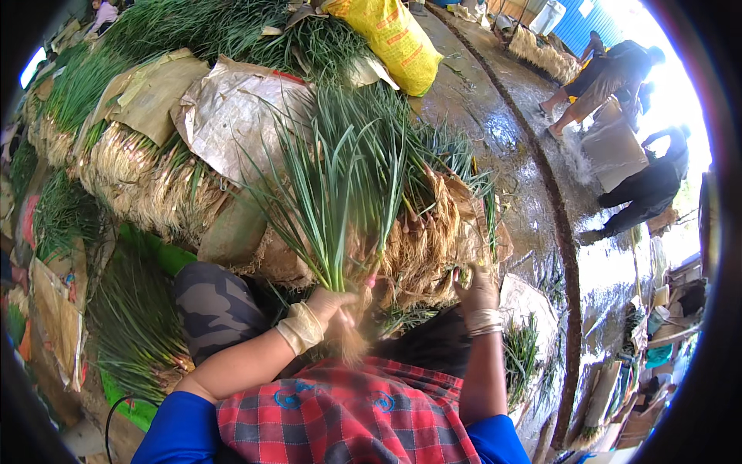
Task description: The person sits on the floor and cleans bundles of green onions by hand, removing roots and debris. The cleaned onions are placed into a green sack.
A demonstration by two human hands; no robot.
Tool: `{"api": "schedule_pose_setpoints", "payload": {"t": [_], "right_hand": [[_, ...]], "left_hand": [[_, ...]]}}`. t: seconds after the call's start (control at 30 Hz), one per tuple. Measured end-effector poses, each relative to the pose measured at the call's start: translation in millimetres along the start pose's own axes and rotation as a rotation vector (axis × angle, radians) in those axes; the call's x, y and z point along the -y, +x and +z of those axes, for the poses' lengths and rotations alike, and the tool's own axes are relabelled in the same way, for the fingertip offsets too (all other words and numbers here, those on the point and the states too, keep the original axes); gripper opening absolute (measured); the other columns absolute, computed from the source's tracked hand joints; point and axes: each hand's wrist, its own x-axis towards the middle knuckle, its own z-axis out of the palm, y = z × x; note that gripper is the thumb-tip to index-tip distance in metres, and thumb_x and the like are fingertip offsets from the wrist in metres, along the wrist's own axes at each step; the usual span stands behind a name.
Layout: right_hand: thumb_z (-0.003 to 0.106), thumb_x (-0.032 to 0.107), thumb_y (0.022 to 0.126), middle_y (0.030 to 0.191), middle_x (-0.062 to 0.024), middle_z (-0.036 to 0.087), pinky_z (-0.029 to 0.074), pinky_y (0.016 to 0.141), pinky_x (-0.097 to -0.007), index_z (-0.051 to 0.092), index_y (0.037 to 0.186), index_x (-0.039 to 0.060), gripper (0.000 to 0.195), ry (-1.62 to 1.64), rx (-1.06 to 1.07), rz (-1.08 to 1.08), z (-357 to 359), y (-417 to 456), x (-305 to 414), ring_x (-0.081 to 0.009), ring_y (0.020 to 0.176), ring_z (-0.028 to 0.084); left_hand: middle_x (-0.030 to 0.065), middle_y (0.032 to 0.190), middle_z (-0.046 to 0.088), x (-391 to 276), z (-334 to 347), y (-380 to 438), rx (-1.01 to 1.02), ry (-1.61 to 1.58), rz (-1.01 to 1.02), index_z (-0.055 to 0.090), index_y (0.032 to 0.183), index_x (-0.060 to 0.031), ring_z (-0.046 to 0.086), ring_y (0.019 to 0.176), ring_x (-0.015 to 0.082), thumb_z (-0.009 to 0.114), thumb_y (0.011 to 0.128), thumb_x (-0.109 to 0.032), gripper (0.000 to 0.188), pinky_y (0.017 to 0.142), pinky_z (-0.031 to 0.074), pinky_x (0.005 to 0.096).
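My left hand (329, 308), in a pale thin glove, grips a bunch of green onion plants (333, 232) low on its stems. Their leaves point away from me and the stringy roots (351, 342) hang over my lap, partly blurred. My right hand (480, 290), also gloved with pale bands at the wrist, is raised off to the right, beside a pile of rooted plants (420, 243); its fingers are partly bent, and whether they pinch anything cannot be made out. A bunch with a pinkish bulb (370, 281) is just right of the left hand.
Long rows of rooted plants (139, 180) lie ahead, partly under sacking (232, 116). A yellow sack (400, 46) stands beyond. More plants (145, 313) lie on a green sheet at left. At right, people (608, 69) work on wet floor (522, 116), crossed by a narrow channel (556, 220).
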Motion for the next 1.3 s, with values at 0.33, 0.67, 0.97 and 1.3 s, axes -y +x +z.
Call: {"api": "schedule_pose_setpoints", "payload": {"t": [0.33, 0.67, 0.97, 1.3], "right_hand": [[0.048, 0.007, 0.084, 0.08, -0.0046, 0.058, 0.045, 0.058, -0.0253, 0.054, 0.093, 0.0041, 0.011, 1.26, 0.858, 0.149, 58.8, -37.8, 106.5, -0.0126, 0.07, 0.056], [0.058, 0.016, 0.082, 0.093, -0.0079, 0.059, 0.047, 0.071, -0.0255, 0.05, 0.108, 0.0, 0.032, 1.351, 0.777, 0.287, 55.7, -26.8, 97.5, -0.014, 0.085, 0.057], [0.058, 0.018, 0.075, 0.067, -0.0094, 0.057, 0.045, 0.058, -0.04, 0.054, 0.085, 0.0098, 0.013, 0.558, 0.171, -0.377, 28.7, -55.6, 142.8, -0.0282, 0.061, 0.056], [0.043, 0.029, 0.089, 0.069, -0.0043, 0.054, 0.043, 0.048, -0.025, 0.055, 0.095, 0.0039, 0.028, 1.621, 0.726, 0.652, 63.4, -17.9, 155.7, -0.016, 0.057, 0.053]], "left_hand": [[0.0043, 0.058, 0.052, 4.5, -11.5, 2.3, 0.088, -0.063, 0.049, 0.054, 0.072, -0.005, 0.051, 0.048, 0.0147, 0.061, 0.074, -0.006, 0.007, 0.042, 0.043, 0.0257], [0.0059, 0.06, 0.054, 6.9, -5.9, 0.9, 0.096, -0.018, 0.011, 0.057, 0.082, -0.0027, 0.052, 0.044, 0.0179, 0.06, 0.075, -0.01, 0.01, 0.042, 0.045, 0.027], [0.004, 0.055, 0.051, -11.8, 4.1, -19.0, -0.049, 0.001, -0.065, 0.059, 0.082, -0.0019, 0.048, 0.036, 0.0153, 0.066, 0.075, -0.025, 0.025, 0.037, 0.041, 0.0251], [0.0088, 0.058, 0.055, 7.0, -6.8, 1.0, 0.015, 0.018, -0.151, 0.057, 0.083, -0.002, 0.051, 0.038, 0.0188, 0.062, 0.078, -0.021, 0.02, 0.035, 0.042, 0.0266]]}}
